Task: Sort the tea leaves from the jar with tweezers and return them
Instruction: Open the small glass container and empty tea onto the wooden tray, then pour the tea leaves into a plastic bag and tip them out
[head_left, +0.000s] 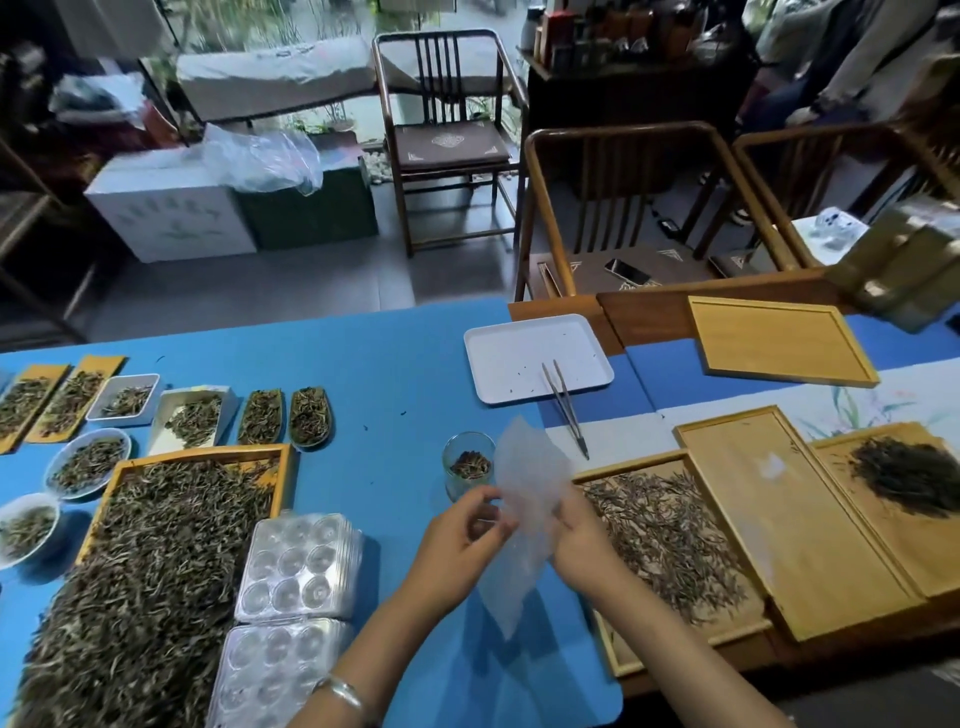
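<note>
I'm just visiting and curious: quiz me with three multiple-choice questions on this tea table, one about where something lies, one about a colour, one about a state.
1. Where do the tweezers lie?
A. In the glass jar
B. Partly on the white tray, tips toward the person
C. On a chair

2. What colour is the table mat?
A. Blue
B. Red
C. Black

3. What does the glass jar hold?
A. Nothing
B. Water
C. Some tea leaves

Answers:
1 B, their far ends rest on the tray.
2 A, blue shows all around the trays.
3 C, dark leaves lie inside while the left hand and right hand hold a translucent sheet.
</note>
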